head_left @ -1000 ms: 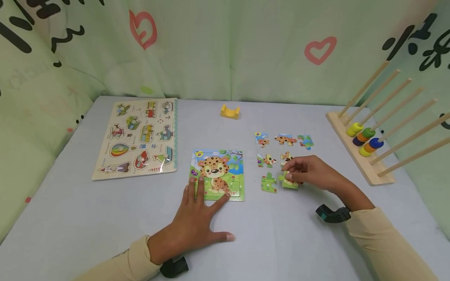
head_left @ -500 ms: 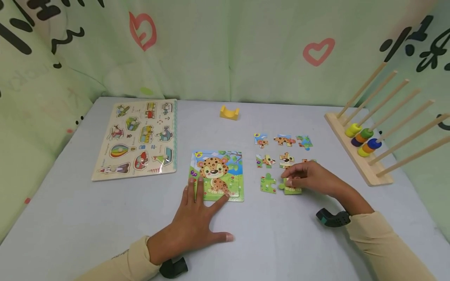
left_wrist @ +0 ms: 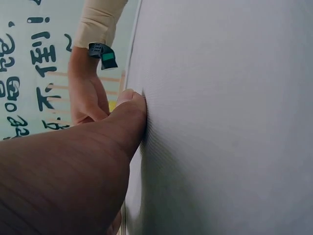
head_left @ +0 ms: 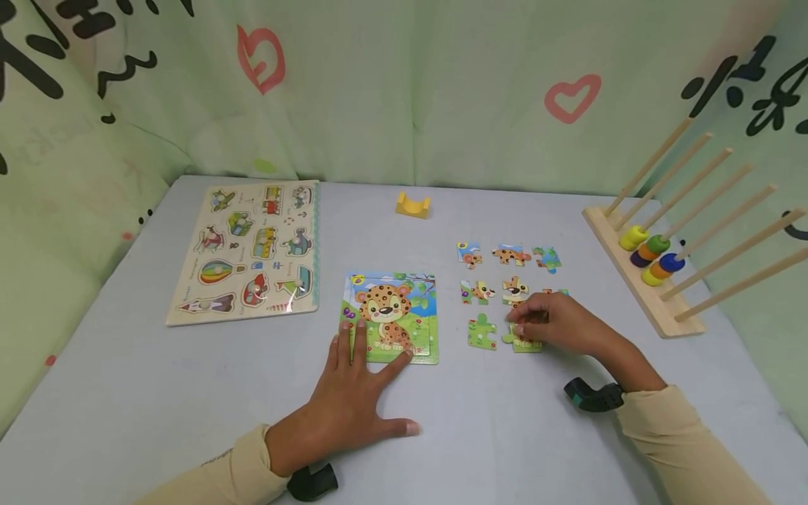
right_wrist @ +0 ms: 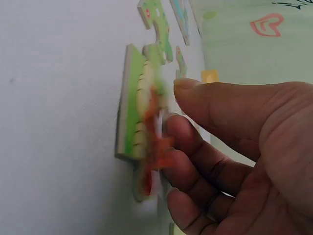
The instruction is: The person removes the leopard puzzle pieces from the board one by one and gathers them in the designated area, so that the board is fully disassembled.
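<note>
My left hand [head_left: 353, 393] lies spread with its fingertips on a square leopard picture board [head_left: 388, 301]; its thumb points right over the table. In the left wrist view that hand's thumb [left_wrist: 122, 117] touches the white tablecloth. My right hand [head_left: 562, 326] is over a jigsaw of separate pieces at right. Its loosely bent fingers and thumb are beside a green puzzle piece with paws [right_wrist: 134, 107], which appears to lie on the cloth. A gap shows between thumb and piece; the orange part by the fingertips is blurred. Nearby lie a green corner piece [head_left: 482, 333] and a leopard-face piece [head_left: 514, 289].
More pieces sit in rows above, including a spotted-body piece [head_left: 511, 254]. At left lies a vehicle puzzle board [head_left: 246, 252]. A yellow block [head_left: 413, 205] stands at the back. The wooden peg rack [head_left: 644, 273] with coloured rings is at right.
The paw piece has gone from tilted in the right hand's fingers to flat in the bottom row. The right hand has shifted slightly down; the left hand has stayed on the board.
</note>
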Tool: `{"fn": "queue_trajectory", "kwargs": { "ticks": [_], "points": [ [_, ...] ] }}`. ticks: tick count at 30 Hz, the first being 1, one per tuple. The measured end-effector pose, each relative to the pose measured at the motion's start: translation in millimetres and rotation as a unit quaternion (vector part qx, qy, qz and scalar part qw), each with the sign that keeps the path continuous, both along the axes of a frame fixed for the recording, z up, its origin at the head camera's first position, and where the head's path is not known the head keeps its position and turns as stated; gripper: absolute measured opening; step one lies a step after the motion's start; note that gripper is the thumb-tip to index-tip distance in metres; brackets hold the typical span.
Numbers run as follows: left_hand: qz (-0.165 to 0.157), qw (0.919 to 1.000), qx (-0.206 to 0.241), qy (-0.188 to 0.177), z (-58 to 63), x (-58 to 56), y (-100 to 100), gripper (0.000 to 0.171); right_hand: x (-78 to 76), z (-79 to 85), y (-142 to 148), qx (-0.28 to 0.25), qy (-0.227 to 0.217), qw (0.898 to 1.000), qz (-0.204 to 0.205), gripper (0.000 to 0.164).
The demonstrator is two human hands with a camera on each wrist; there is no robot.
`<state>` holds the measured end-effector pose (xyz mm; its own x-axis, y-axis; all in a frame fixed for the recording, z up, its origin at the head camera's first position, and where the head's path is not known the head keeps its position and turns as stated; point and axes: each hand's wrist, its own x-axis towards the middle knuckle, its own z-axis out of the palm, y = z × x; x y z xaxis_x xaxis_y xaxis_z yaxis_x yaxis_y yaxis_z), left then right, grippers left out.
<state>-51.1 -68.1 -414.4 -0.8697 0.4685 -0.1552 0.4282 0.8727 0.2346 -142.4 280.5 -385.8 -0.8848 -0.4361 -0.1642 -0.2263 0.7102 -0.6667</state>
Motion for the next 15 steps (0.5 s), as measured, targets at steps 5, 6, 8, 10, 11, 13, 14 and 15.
{"fn": "queue_trajectory", "kwargs": {
  "ticks": [5,6,8,10,11,13,14,15],
  "points": [
    [-0.001,1.0000,-0.001,0.001,-1.0,0.0,0.8,0.097,0.1,5.0,-3.5,-0.003,0.015,1.000,-0.010,0.020],
    [-0.001,1.0000,0.000,0.000,-1.3,0.0,0.9,0.098,-0.5,6.2,-5.2,-0.006,0.015,1.000,-0.012,0.020],
    [0.000,1.0000,0.002,-0.002,-1.7,-0.2,1.0,0.097,-2.0,8.6,-9.9,-0.008,0.018,1.000,-0.018,0.019],
    [0.000,1.0000,0.005,-0.005,-2.2,-0.4,0.9,0.097,-4.0,10.3,-16.4,-0.010,0.026,0.999,-0.017,0.019],
    [0.001,1.0000,0.006,-0.006,-2.4,-0.5,0.8,0.097,-5.1,11.0,-20.3,-0.012,0.032,0.999,-0.014,0.018],
    [0.001,1.0000,0.006,-0.007,-2.7,-0.6,0.5,0.097,-7.6,11.8,-28.9,-0.014,0.044,0.999,-0.002,0.018],
    [0.001,1.0000,0.006,-0.007,-3.0,-0.5,0.4,0.097,-8.7,12.0,-33.4,-0.017,0.047,0.999,0.005,0.017],
    [0.001,0.9999,0.007,-0.008,-3.2,-0.4,0.3,0.097,-9.9,12.0,-38.2,-0.020,0.052,0.998,0.015,0.017]
  ]
}}
